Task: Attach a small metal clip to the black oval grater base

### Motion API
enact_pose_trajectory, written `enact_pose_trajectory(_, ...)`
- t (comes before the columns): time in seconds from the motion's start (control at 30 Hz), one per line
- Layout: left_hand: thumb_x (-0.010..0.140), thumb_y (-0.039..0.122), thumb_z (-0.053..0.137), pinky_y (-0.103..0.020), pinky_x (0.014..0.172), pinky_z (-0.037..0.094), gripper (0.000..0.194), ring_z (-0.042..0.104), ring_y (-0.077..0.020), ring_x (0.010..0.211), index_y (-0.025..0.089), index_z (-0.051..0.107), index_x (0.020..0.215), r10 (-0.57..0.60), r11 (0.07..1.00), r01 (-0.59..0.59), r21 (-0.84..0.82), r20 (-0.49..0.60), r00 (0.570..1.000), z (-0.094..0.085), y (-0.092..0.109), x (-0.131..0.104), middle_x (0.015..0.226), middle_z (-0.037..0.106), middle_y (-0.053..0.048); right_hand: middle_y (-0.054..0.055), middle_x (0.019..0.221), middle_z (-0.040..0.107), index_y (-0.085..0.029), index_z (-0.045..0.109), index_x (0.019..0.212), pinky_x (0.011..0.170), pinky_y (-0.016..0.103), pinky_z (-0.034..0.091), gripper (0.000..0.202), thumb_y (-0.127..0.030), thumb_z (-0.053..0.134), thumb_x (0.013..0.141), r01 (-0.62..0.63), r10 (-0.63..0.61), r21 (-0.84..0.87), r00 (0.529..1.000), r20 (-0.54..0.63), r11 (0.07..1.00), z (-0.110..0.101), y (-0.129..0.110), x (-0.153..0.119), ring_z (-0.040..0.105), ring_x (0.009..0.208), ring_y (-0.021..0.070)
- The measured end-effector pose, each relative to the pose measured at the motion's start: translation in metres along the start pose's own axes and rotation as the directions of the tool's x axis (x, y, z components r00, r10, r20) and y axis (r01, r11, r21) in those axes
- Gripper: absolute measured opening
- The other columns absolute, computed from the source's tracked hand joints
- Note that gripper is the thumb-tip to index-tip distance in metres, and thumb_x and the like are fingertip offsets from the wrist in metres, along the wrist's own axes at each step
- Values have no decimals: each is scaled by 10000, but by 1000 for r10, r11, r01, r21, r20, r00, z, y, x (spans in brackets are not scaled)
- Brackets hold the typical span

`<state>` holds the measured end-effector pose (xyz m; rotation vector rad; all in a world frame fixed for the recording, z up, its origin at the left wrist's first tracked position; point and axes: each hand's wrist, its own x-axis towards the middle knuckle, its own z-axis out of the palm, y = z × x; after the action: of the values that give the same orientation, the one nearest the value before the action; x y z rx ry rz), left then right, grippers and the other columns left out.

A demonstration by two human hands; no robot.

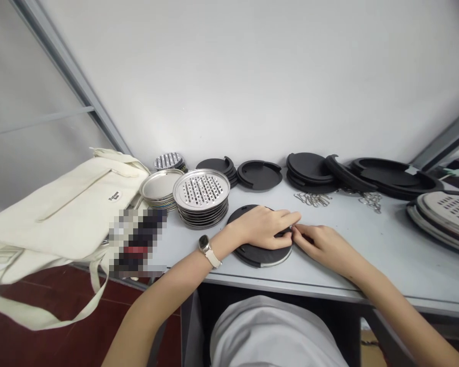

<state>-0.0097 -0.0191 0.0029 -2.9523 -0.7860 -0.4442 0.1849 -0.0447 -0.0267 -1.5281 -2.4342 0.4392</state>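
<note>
A round black cover (258,257) lies near the table's front edge, with a pale, shiny rim showing at the lower right. Across its top rests my left hand (263,227), fingers reaching to the right edge and gripping there. My right hand (321,247) is closed in a pinch at that same edge, against the left fingertips. A tiny pale glint shows between the fingertips, too small to name. Both hands hide the cover's middle and right side. Just left of it stands a stack of round metal grater plates (201,191).
Plain metal discs (162,184) stand beside a cream bag (69,204). Along the wall are black round covers (260,175), stacked covers (309,167) and larger black rings (398,176). Small metal clips (314,199) lie before them. Large perforated plates (449,214) sit at right.
</note>
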Motion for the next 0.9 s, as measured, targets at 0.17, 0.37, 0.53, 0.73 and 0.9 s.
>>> enact_pose_trajectory(0.17,853,299,433,-287,558,401,213,597,-182,684,179,462,1026,24,1000,-24,-20,5,1000,-1,1,0,893,623,-48,73,725,696,-198,580,770,584,266,366,386,-348,271,945,30,-30,-9,1000,-4,1000,0,0,0,627,604,192)
enact_pose_trajectory(0.37,848,301,440,-289,555,414,286,610,-188,683,167,422,1099,17,999,-17,-31,9,1000,-3,2,1,903,626,-46,63,670,665,-203,535,722,580,270,369,437,-374,214,964,16,-15,37,1000,-20,999,-1,-3,0,601,574,186)
enact_pose_trajectory(0.53,852,296,436,-286,549,411,285,613,-184,672,163,414,1103,21,1000,-21,-22,10,1000,-4,3,1,904,628,-39,49,653,647,-209,491,687,579,270,373,419,-383,224,959,14,-14,83,1000,-9,996,-2,-3,-1,581,567,180)
enact_pose_trajectory(0.73,852,305,434,-283,572,414,314,625,-191,710,168,403,1132,12,999,-12,-35,-1,1000,-4,3,0,948,639,-45,48,658,652,-207,506,662,585,271,375,436,-365,231,959,46,-46,71,999,4,996,-2,-4,-2,577,568,178)
enact_pose_trajectory(0.9,852,319,431,-296,588,423,323,628,-201,720,173,405,1139,-7,999,9,-44,28,1000,-3,3,2,954,643,-44,51,667,664,-204,540,659,577,270,358,435,-329,251,959,65,-64,40,997,-32,997,-3,-6,-2,581,562,174)
